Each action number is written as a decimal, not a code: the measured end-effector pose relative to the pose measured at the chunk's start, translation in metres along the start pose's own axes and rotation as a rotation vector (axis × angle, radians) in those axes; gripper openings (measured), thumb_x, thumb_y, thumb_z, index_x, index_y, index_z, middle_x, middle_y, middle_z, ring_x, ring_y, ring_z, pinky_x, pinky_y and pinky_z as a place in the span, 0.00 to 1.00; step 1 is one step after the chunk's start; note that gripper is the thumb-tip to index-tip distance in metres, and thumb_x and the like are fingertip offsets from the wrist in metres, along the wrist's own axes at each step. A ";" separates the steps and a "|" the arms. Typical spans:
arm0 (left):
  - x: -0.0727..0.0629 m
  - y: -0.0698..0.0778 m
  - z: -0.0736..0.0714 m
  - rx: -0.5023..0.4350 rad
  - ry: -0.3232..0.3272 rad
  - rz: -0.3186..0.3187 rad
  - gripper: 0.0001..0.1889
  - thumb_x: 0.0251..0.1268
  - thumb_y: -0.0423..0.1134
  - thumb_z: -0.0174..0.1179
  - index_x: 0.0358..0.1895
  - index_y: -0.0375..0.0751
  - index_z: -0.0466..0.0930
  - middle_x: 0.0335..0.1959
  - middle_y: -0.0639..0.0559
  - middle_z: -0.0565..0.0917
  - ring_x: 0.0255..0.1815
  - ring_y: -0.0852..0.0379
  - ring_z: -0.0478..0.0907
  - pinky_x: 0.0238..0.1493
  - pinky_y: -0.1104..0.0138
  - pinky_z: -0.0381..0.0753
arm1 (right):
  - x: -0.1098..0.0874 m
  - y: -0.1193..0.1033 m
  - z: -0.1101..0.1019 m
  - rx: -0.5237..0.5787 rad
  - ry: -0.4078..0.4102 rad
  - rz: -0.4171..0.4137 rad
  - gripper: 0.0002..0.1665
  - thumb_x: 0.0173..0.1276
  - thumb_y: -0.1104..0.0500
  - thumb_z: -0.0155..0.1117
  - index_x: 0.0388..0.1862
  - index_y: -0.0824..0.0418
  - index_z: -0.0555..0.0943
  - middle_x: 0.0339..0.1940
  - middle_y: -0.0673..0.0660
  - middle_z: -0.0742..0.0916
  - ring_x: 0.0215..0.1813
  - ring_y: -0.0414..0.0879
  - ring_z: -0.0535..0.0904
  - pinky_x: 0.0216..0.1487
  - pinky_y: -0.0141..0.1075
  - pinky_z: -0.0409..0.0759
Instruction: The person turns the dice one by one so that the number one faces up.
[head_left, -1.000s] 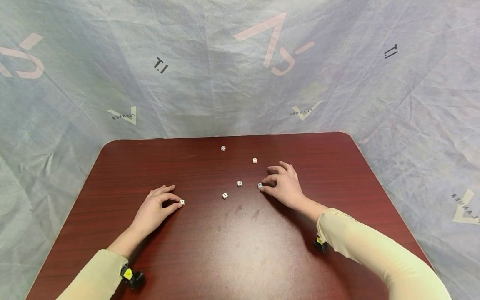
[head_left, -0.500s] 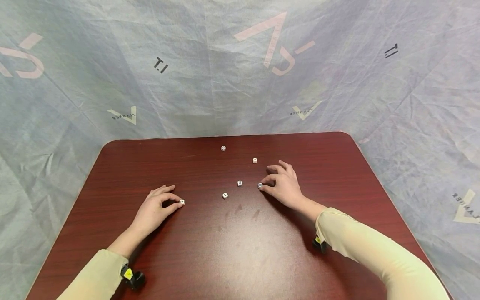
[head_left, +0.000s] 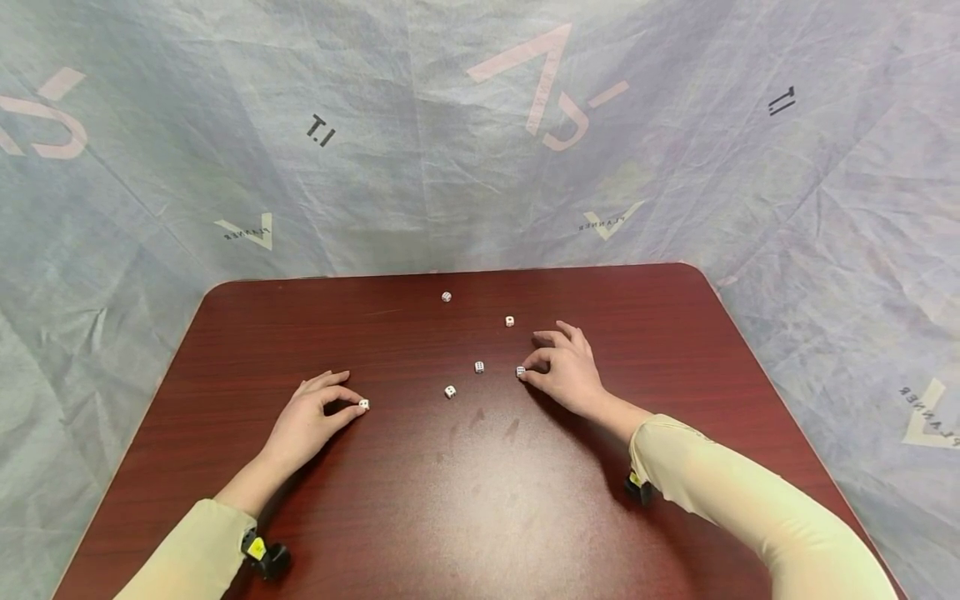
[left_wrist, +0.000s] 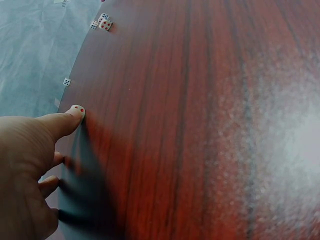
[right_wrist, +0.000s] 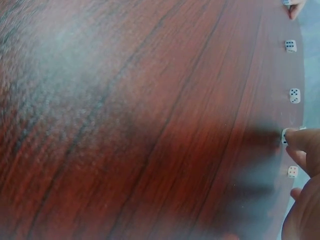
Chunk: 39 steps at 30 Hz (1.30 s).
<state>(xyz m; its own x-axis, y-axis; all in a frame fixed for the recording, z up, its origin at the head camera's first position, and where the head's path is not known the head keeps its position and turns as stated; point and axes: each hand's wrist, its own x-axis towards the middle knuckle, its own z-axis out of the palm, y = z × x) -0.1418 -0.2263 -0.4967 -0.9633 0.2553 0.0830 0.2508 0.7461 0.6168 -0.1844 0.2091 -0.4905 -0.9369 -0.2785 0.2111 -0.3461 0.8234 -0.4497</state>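
Nearest to me, at 8 o'clock of the other dice on the dark red surface (head_left: 420, 492), my left hand (head_left: 303, 418) pinches the left die (head_left: 363, 404) between thumb and forefinger. This hand points toward 1 o'clock, and its other fingers are away from the die. From there, the two-spot die (head_left: 450, 392) lies at 3 o'clock, well apart. Near this one, between 1 and 2 o'clock, sits the six-spot die (head_left: 479, 367). It is at 9 o'clock from the right die (head_left: 521, 372), which my right hand (head_left: 567, 371) pinches with thumb and forefinger; so my right hand is the nearer one. It comes from 4 o'clock and points to 10. All are cubes, without long axis. Farther, the one-spot die (head_left: 510, 321) is almost at 12 o'clock from the right die, and the farthest die (head_left: 446, 297) toward 11
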 end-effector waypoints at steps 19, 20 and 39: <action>0.001 0.002 -0.002 -0.003 -0.001 0.007 0.07 0.65 0.44 0.73 0.43 0.50 0.90 0.69 0.38 0.76 0.76 0.33 0.61 0.76 0.36 0.49 | 0.001 -0.009 -0.014 0.154 0.029 0.020 0.05 0.62 0.50 0.79 0.36 0.46 0.91 0.69 0.60 0.80 0.80 0.62 0.53 0.77 0.64 0.47; 0.001 0.002 -0.002 -0.002 -0.001 0.008 0.07 0.65 0.44 0.73 0.43 0.50 0.90 0.69 0.37 0.76 0.76 0.33 0.61 0.76 0.36 0.49 | 0.002 -0.010 -0.016 0.186 0.034 0.032 0.05 0.62 0.50 0.79 0.36 0.46 0.91 0.68 0.60 0.80 0.80 0.61 0.53 0.77 0.63 0.47; 0.000 0.001 -0.002 -0.002 0.005 0.011 0.06 0.65 0.43 0.73 0.42 0.51 0.90 0.69 0.38 0.76 0.76 0.33 0.61 0.76 0.37 0.51 | 0.001 -0.016 -0.015 0.589 0.070 0.163 0.12 0.65 0.53 0.77 0.45 0.55 0.92 0.68 0.61 0.80 0.80 0.62 0.54 0.79 0.57 0.44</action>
<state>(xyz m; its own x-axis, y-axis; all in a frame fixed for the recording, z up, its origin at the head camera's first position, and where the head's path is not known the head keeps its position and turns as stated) -0.1418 -0.2263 -0.4944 -0.9610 0.2603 0.0937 0.2612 0.7421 0.6173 -0.1789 0.2032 -0.4703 -0.9815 -0.1223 0.1472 -0.1864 0.4352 -0.8808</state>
